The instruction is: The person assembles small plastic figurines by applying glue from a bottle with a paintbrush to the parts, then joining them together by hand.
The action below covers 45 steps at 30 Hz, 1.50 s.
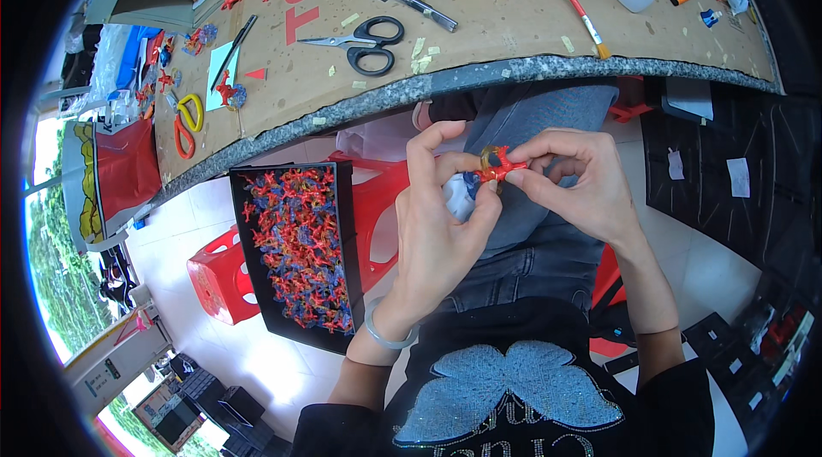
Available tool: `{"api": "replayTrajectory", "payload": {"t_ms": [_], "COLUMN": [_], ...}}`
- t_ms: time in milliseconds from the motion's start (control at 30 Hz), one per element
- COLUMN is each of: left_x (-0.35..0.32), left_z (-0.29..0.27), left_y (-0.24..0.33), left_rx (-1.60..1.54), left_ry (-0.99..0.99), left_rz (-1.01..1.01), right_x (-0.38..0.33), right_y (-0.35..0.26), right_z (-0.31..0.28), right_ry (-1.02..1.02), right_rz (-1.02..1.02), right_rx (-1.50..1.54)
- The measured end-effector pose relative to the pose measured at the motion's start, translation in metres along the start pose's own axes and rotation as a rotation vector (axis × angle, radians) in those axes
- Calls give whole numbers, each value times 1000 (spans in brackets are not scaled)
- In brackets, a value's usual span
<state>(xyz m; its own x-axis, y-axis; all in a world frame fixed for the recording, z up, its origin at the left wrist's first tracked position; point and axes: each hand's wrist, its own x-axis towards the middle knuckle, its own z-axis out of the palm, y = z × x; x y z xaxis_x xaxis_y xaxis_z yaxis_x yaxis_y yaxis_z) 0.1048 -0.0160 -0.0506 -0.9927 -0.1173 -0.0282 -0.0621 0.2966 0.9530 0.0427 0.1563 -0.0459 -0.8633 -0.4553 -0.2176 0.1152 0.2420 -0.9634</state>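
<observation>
While both bare hands meet on the person's side of the bench (360,106), they hold a small red toy (499,170) with see-through yellow and blue bits. It is off the bench, up in the air. The left hand (441,230) pinches its left end, thumb and a finger close together, with one finger sticking up. The right hand (586,183) pinches the right end with its tips nearly meeting. So the toy seems to lie longways from hand to hand, along the bench's edge, and neither hand is nearer.
</observation>
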Motion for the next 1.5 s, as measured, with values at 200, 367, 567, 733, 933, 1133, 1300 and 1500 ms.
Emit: {"api": "replayTrajectory", "payload": {"t_ms": [200, 367, 567, 733, 933, 1133, 1300, 1500], "left_x": [-1, -2, -3, -3, -3, -3, -4, -4], "left_z": [2, 3, 5, 3, 6, 8, 9, 9], "left_y": [-2, -1, -4, -4, -3, -4, -2, -1], "left_rx": [62, 12, -53, -73, -165, -152, -145, -160], "left_ry": [27, 49, 79, 92, 134, 154, 174, 174], "left_rz": [53, 45, 38, 91, 39, 43, 48, 40], "right_x": [-3, -4, -4, -5, -5, -5, -5, -5], "right_y": [1, 0, -2, -5, -8, -9, -11, -11], "right_z": [5, 7, 10, 10, 11, 11, 12, 12], "right_ry": [50, 77, 128, 131, 135, 140, 154, 155], "right_rz": [-78, -142, -165, -218, -269, -277, -299, -314], "right_rx": [10, -35, 2, -59, -92, -103, -118, -131]}}
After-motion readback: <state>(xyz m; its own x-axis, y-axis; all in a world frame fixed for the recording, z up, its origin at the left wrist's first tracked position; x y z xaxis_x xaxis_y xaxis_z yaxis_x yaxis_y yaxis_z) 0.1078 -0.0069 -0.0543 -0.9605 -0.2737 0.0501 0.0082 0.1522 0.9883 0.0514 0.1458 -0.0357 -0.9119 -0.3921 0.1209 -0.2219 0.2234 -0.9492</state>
